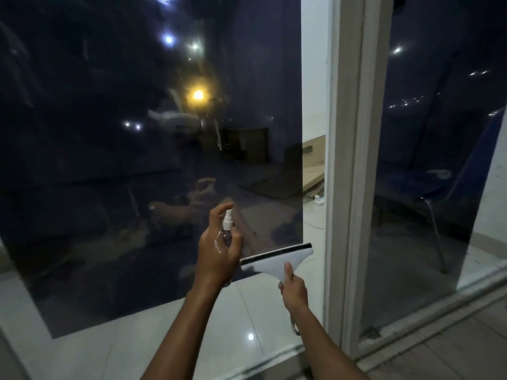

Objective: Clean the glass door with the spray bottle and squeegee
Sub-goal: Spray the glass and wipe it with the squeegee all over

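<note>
Spraying stage, by the look of it. Left hand (219, 256) wrapped round the small spray bottle (227, 229), forefinger up on the pump, nozzle aimed at the tinted glass door (123, 133) off toward 12 o'clock. Right hand (293, 290) gripping the squeegee (277, 260) by its handle, thumb up the back, just beside the bottle at about 4 o'clock. Blade's long axis running roughly 8 to 2 o'clock, sitting low by the door frame (354, 160) (touching the glass or not, can't tell). Probably a spritz first, wipe after.
</note>
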Available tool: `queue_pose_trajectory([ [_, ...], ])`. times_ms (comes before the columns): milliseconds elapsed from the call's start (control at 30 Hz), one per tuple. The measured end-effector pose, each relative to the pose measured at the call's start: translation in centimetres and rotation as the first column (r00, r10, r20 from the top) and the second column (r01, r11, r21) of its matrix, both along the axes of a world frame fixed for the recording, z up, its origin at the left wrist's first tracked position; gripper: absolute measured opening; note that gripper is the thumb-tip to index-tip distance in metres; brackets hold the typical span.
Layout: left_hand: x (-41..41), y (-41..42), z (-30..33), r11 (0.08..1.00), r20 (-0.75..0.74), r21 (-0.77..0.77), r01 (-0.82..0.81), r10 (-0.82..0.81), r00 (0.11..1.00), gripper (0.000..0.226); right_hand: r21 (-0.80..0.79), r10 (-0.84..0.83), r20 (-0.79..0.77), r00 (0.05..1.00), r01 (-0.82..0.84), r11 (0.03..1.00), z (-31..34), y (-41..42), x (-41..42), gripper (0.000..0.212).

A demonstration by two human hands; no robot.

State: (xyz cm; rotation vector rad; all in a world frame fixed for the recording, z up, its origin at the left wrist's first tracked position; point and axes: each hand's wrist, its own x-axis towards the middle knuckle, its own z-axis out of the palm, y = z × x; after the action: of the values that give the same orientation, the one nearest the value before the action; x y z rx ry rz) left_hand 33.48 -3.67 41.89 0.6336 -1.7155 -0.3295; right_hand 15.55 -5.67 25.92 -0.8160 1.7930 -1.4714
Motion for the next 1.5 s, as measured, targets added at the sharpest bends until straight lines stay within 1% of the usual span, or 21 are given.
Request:
queue_pose_trajectory([
  [133,0.2,0.7,-2.4,0.999,0.023,0.035,-0.031,0.03,0.999,0.042,0.12,0.008,-0.077,0.997,0.002,0.993,-2.7,1.6,-1.2,0.066],
  [200,0.4,1.0,-3.4,0.997,0.035,0.05,-0.054,0.052,0.998,0.048,0.127,-0.002,-0.092,0.996,0.014,0.992,-3.2,2.0,-1.6,0.065],
  [367,1.3,1.4,-4.0,0.992,0.035,0.079,-0.096,0.093,0.995,0.051,-0.021,-0.059,-0.034,0.998,0.058,0.998,-0.4,1.5,-0.6,0.059],
  [433,1.6,1.3,-4.1,0.992,0.038,0.07,-0.108,0.105,0.994,0.051,-0.078,-0.043,0.001,0.999,0.043,0.996,0.7,1.0,0.2,0.058],
  [533,1.9,1.3,-4.6,0.991,0.04,0.067,-0.114,0.111,0.993,0.046,-0.107,0.008,0.005,1.0,-0.007,0.994,0.8,0.6,1.0,0.058],
  [600,2.4,1.2,-5.3,0.99,0.028,0.078,-0.116,0.114,0.993,0.042,-0.078,0.028,-0.019,0.999,-0.029,0.997,-0.4,0.4,1.2,0.058],
  [667,3.0,1.1,-5.9,0.989,0.02,0.079,-0.124,0.123,0.992,0.042,-0.012,0.042,-0.065,0.997,-0.043,0.999,-2.1,0.9,1.1,0.06],
  [800,3.6,1.3,-6.5,0.987,0.002,0.072,-0.142,0.143,0.99,0.047,0.109,0.056,-0.204,0.977,-0.034,0.993,-5.1,2.7,-0.1,0.063],
  [867,3.9,1.4,-6.2,0.985,-0.007,0.07,-0.157,0.158,0.987,0.046,0.088,0.04,-0.238,0.971,-0.02,0.996,-5.0,3.1,0.1,0.063],
  [1000,5.3,1.1,-4.8,0.981,-0.026,0.038,-0.188,0.189,0.982,0.045,-0.059,0.018,-0.307,0.951,-0.038,0.998,-1.7,3.0,1.5,0.063],
  [1067,6.5,1.1,-3.6,0.977,-0.053,0.003,-0.215,0.215,0.975,0.041,-0.094,0.053,-0.38,0.923,-0.096,0.991,0.3,2.9,2.1,0.061],
  [1200,9.3,1.2,-1.1,0.955,-0.132,-0.062,-0.291,0.282,0.95,0.036,-0.122,0.128,-0.539,0.833,-0.228,0.966,3.5,2.6,3.3,0.067],
  [1334,12.3,1.1,0.4,0.911,-0.153,-0.058,-0.407,0.395,0.906,0.034,-0.148,0.185,-0.658,0.73,-0.366,0.919,6.1,2.1,5.7,0.075],
  [1400,13.7,1.1,1.1,0.898,-0.155,-0.072,-0.434,0.42,0.894,0.034,-0.145,0.216,-0.703,0.678,-0.434,0.889,7.6,1.9,7.5,0.074],
  [1500,14.5,1.1,2.2,0.896,-0.136,-0.073,-0.437,0.425,0.895,0.032,-0.124,0.238,-0.748,0.619,-0.483,0.867,9.2,1.8,9.6,0.067],
])
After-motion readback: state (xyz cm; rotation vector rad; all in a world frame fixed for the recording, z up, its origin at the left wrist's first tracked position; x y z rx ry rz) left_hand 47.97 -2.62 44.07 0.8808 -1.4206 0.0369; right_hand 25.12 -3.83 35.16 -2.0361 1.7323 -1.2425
